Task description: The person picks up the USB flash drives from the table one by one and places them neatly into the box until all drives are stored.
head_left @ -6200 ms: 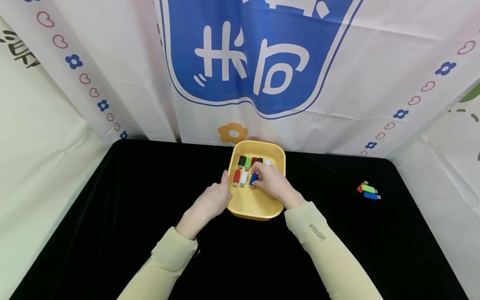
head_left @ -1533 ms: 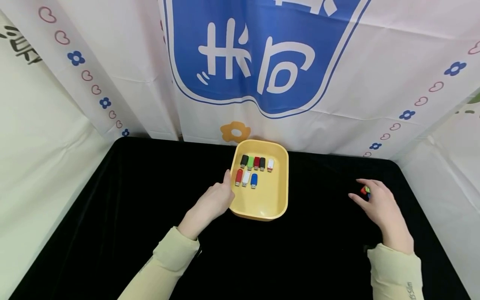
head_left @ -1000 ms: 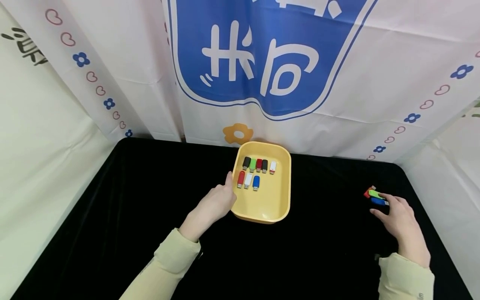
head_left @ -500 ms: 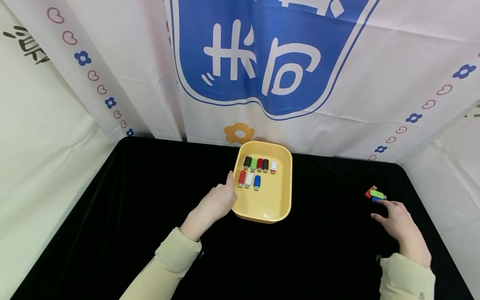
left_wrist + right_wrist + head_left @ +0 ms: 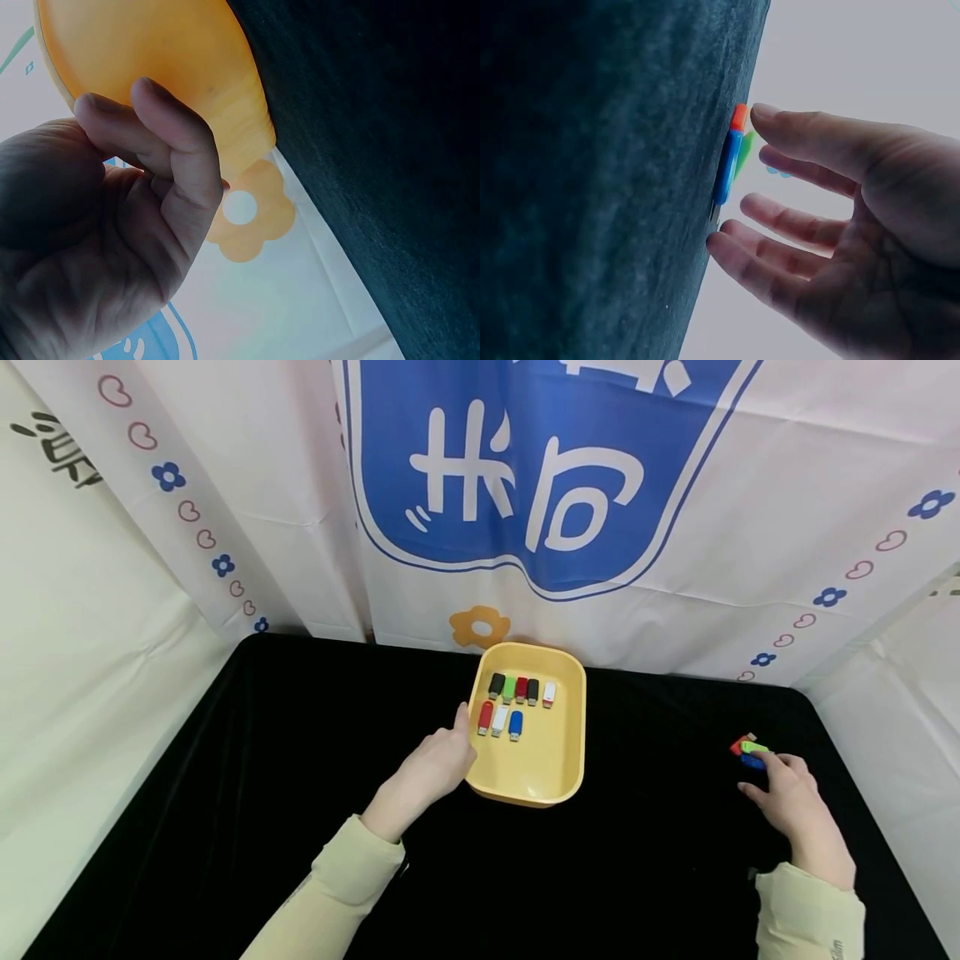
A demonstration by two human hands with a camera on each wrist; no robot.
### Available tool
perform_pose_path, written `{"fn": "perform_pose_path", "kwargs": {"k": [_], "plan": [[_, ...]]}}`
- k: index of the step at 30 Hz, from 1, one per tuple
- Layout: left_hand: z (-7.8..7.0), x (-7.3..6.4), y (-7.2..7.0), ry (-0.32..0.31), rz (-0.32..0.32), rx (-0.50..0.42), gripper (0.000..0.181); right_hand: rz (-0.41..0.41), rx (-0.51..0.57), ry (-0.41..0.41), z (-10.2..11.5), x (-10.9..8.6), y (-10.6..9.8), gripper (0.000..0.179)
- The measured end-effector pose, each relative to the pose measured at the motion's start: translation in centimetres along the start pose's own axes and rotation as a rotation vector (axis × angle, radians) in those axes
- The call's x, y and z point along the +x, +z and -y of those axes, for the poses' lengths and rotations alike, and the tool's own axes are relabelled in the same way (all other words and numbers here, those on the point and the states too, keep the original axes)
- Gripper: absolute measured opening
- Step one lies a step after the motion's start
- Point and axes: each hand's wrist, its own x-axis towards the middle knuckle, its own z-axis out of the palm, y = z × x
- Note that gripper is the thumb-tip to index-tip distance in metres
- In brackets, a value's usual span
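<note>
Against the left side of a yellow tray (image 5: 570,743), my left hand (image 5: 435,764) grips the rim, one finger stretched along the side. In the left wrist view its other fingers (image 5: 187,146) are curled beside the tray's outer wall; its thumb is hidden. At the table's right, my right hand (image 5: 787,797) is over a small group of USB sticks, thumb and fingers apart. A blue USB stick (image 5: 728,166) lies nearest the fingertips. Beside it are a green USB stick (image 5: 753,747) and a red USB stick (image 5: 738,745).
Inside the tray, two rows of USB sticks lie side by side, including a blue one (image 5: 516,725), a red one (image 5: 486,717) and a white one (image 5: 549,694). A black cloth (image 5: 645,860) covers the table. A printed white curtain (image 5: 675,627) hangs behind.
Earlier, my right hand held a blue USB stick in the tray; that stick now lies there. The hand has moved right to the loose sticks. My left hand stays at the tray.
</note>
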Motion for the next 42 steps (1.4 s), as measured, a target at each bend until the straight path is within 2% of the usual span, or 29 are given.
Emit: {"fn": "perform_pose_path", "kwargs": {"k": [6,11,20,22,24,29,31,33,36,39,42], "plan": [[-0.1,0.0,0.1,-0.004,0.001,0.001,0.087,-0.028,-0.003,-0.102,0.0,0.1,0.6,0.059],[0.1,0.0,0.2,0.002,-0.006,0.002,0.088,-0.032,-0.039,-0.095,-0.3,0.6,0.4,0.051],[0.5,0.1,0.2,0.010,-0.010,0.000,0.087,-0.009,-0.144,-0.082,-1.0,3.7,-0.8,0.037],[0.5,0.2,0.2,0.001,-0.003,-0.004,0.087,-0.018,-0.153,-0.089,-0.2,3.8,-1.1,0.031],[0.5,0.3,0.3,-0.003,0.005,-0.001,0.088,-0.019,-0.151,-0.078,1.5,3.3,-1.8,0.026],[0.4,0.4,0.4,0.003,0.003,-0.001,0.089,0.015,-0.142,-0.017,7.1,1.2,-4.4,0.022],[0.4,0.4,0.4,0.007,-0.002,-0.006,0.089,0.013,-0.146,-0.008,7.9,0.8,-4.8,0.021],[0.4,0.3,0.4,0.009,-0.003,-0.007,0.089,0.010,-0.150,-0.024,7.0,1.0,-4.3,0.021],[0.3,0.2,0.3,0.008,-0.003,-0.014,0.089,-0.025,-0.166,-0.054,4.0,2.2,-2.4,0.021],[0.2,0.1,0.2,0.006,-0.001,-0.017,0.089,-0.015,-0.158,-0.078,1.2,3.2,-1.3,0.022],[0.1,0.0,0.0,0.000,0.004,-0.017,0.089,-0.001,-0.150,-0.103,-0.1,3.8,-0.9,0.023]]}}
